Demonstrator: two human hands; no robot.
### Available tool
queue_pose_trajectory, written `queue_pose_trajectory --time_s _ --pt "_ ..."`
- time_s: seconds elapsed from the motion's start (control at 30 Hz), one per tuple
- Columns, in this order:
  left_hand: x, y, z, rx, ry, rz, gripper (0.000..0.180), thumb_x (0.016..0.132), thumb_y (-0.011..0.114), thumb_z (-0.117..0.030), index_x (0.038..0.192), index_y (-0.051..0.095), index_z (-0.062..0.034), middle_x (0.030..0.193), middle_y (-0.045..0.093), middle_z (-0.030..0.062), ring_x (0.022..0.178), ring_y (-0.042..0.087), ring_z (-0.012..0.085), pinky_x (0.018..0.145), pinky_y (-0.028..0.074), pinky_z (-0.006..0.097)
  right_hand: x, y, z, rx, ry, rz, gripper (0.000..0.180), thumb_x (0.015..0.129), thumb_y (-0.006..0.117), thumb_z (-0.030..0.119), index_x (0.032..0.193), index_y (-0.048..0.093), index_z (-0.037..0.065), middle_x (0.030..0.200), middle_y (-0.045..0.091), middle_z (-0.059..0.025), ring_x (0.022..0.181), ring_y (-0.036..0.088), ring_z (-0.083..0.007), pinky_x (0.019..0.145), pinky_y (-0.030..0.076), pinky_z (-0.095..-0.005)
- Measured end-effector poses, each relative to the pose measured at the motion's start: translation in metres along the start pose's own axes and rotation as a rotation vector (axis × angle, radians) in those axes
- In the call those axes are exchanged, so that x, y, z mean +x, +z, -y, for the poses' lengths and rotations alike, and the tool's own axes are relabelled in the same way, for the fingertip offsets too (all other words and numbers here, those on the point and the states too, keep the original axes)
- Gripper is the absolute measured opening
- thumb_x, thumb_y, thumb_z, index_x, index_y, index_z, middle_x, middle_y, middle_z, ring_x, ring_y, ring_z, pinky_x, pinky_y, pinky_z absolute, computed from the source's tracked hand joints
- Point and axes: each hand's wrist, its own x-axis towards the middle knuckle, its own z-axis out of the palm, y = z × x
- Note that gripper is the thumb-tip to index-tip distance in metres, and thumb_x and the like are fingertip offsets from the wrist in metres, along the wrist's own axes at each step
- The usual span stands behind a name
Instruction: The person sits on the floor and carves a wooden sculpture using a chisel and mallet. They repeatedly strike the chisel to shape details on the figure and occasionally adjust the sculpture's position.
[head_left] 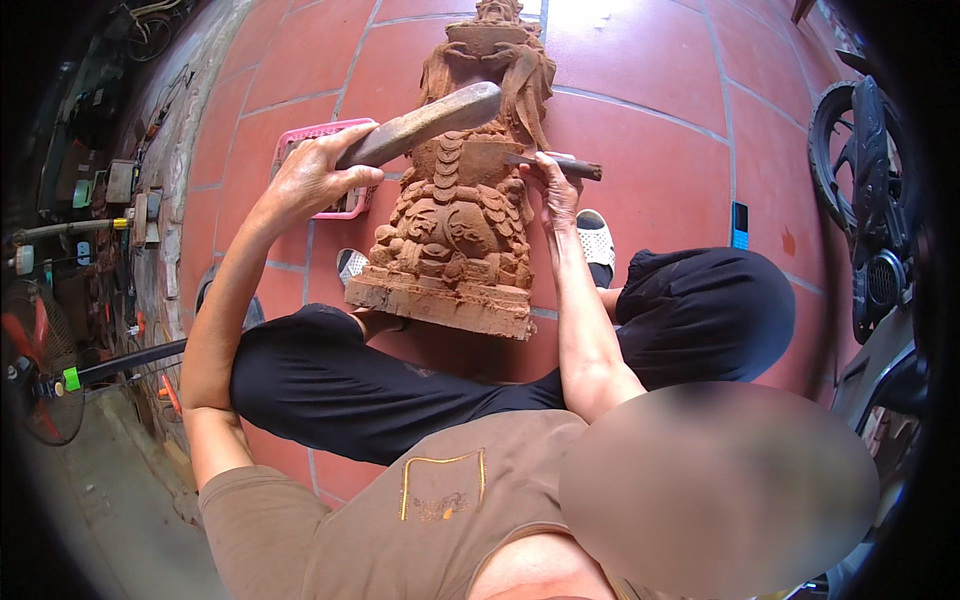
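Note:
A reddish-brown carved wooden statue (450,235) leans on my crossed legs, its base (440,300) toward me and its head pointing away. My left hand (312,178) grips the handle of a thick wooden mallet (432,120), whose head is raised over the statue's middle. My right hand (556,192) holds a chisel (566,166) by its shaft. The chisel's blade rests against the carving on the statue's right side, just under the mallet's head.
A pink plastic basket (322,135) sits on the red floor tiles (650,80) behind my left hand. White sandals (597,240) are on my feet. A small blue device (739,225) lies to the right, a motorbike (868,200) stands at far right, and a fan (40,375) and tools line the left wall.

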Motion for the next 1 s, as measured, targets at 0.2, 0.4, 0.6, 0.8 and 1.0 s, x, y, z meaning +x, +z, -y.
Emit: queue_pose_trajectory --time_s 0.2,0.4,0.6,0.8,1.0 --pt "-0.001 -0.001 -0.003 -0.001 -0.078 0.043 0.068 0.08 0.077 -0.04 0.135 0.057 -0.0063 0.107 0.07 0.0198 0.099 0.068 0.0309 0.088 0.05 0.04 0.004 -0.017 0.002 -0.066 -0.048 -0.081 0.016 0.085 0.072 0.007 0.098 0.062 0.002 0.088 0.07 -0.0127 0.074 0.073 -0.0244 0.069 0.065 -0.0339" --pt "-0.002 -0.002 -0.006 -0.012 -0.112 0.075 0.072 0.078 0.078 -0.04 0.138 0.055 -0.0067 0.108 0.07 0.0196 0.101 0.068 0.0292 0.09 0.05 0.04 0.003 0.011 -0.004 0.069 0.018 -0.02 0.015 0.085 0.072 0.003 0.093 0.059 0.001 0.086 0.069 -0.0138 0.069 0.072 -0.0243 0.065 0.065 -0.0344" --pt "-0.004 -0.003 -0.001 0.004 -0.091 0.076 0.072 0.079 0.077 -0.041 0.137 0.055 -0.0059 0.11 0.069 0.0219 0.103 0.068 0.0302 0.091 0.049 0.041 0.01 -0.032 -0.005 0.018 -0.02 -0.096 0.016 0.085 0.073 0.007 0.095 0.061 0.004 0.089 0.07 -0.0124 0.077 0.073 -0.024 0.071 0.065 -0.0336" --pt "-0.007 -0.003 0.001 -0.013 -0.101 0.056 0.07 0.079 0.077 -0.039 0.137 0.055 -0.0075 0.11 0.069 0.0196 0.101 0.068 0.0291 0.09 0.05 0.04 0.013 0.01 -0.002 0.063 -0.06 0.02 0.017 0.086 0.073 0.008 0.097 0.061 0.002 0.09 0.07 -0.0132 0.077 0.073 -0.0246 0.071 0.065 -0.035" --pt "-0.005 -0.003 -0.005 -0.001 -0.07 0.063 0.07 0.079 0.077 -0.038 0.137 0.055 -0.0073 0.111 0.069 0.0184 0.1 0.068 0.0271 0.09 0.05 0.038 0.019 -0.031 -0.001 -0.056 -0.019 -0.089 0.017 0.085 0.073 0.01 0.097 0.062 0.003 0.089 0.071 -0.0127 0.075 0.073 -0.0247 0.07 0.064 -0.0327"
